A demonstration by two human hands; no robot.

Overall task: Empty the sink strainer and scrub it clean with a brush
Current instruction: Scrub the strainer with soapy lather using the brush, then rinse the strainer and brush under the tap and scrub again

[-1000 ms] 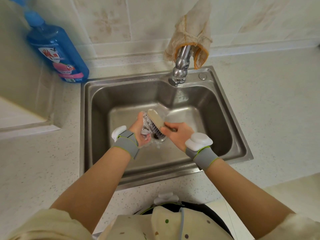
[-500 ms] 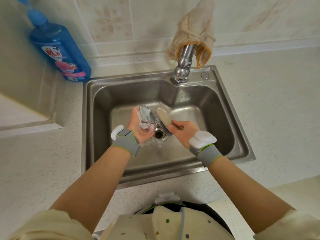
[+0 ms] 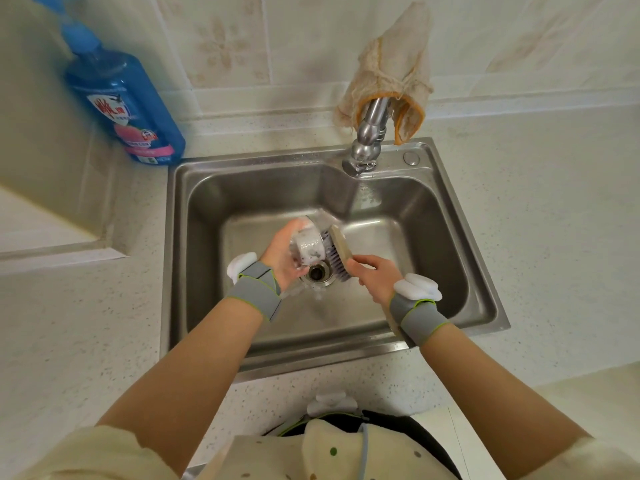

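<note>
The left hand (image 3: pixel 284 254) is wrapped around the sink strainer (image 3: pixel 309 249), holding it tilted above the open drain hole (image 3: pixel 316 273) in the middle of the sink floor, its soapy metal side turned toward the camera. The right hand (image 3: pixel 375 277) is closed on the lower end of the brush (image 3: pixel 337 252), whose pale wooden back faces right and whose purple bristles press against the strainer's right side. The two hands sit close together over the drain, each clamped on its own thing, and both wrists wear grey straps with white pods on them. Foam and water lie on the steel around the drain. The sink (image 3: pixel 478 299) is a single stainless basin set into a pale speckled tabletop (image 3: pixel 554 237) that runs on both sides of it. At the back rim stands a chrome faucet (image 3: pixel 367 143) with a worn beige cloth (image 3: pixel 391 74) draped over its top. On the tabletop to the left of the sink, against the wall, is a blue pump bottle (image 3: pixel 124 105) with a pink and white label. Cream tiles with a faint flower pattern cover the wall behind
</note>
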